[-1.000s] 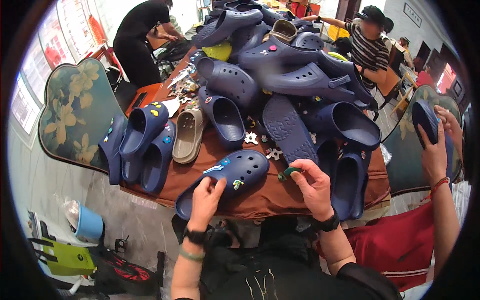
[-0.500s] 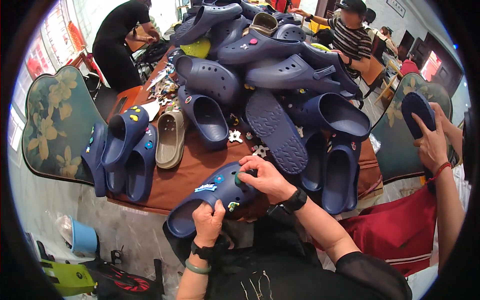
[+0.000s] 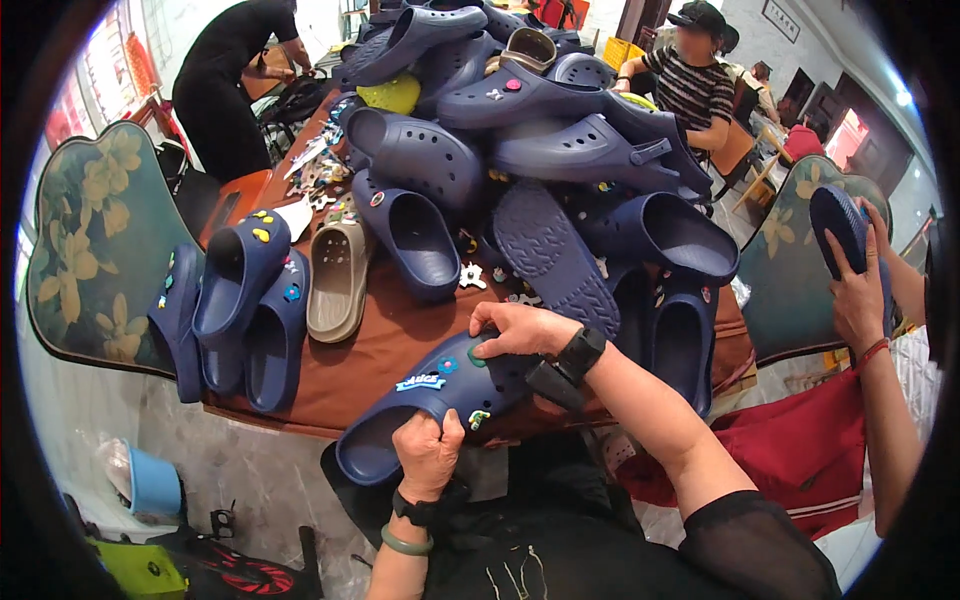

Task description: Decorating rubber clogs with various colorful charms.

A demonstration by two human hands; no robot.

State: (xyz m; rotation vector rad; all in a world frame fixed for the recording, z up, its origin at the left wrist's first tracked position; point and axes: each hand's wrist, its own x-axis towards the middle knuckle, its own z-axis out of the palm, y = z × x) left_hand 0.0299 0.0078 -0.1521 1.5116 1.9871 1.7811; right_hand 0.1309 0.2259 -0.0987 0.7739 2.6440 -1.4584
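A navy clog (image 3: 500,395) rests at the near edge of the table, its heel toward the lower left. My left hand (image 3: 428,455) grips the rim of its foot opening, fingers tucked inside and thumb outside. On the toe top my right hand (image 3: 520,330) has its thumb against a round green shoe charm (image 3: 477,355), which sits at one of the holes; the other fingertips curl over the far side. Nearby on the same clog are a blue flower charm (image 3: 448,366), a white-and-blue lettered charm (image 3: 420,383) and a small green-and-yellow charm (image 3: 480,420).
A tall pile of navy clogs (image 3: 560,145) covers the brown-clothed table (image 3: 350,385). A taupe clog (image 3: 338,285) and decorated navy clogs (image 3: 243,275) stand left. Loose charms (image 3: 472,275) lie beyond my hands. At right, another person's hands hold a navy clog (image 3: 838,230).
My right thumb has gone from holding the green charm above the toe to lying low against it, and the charm now sits flatter. The view has shifted slightly.
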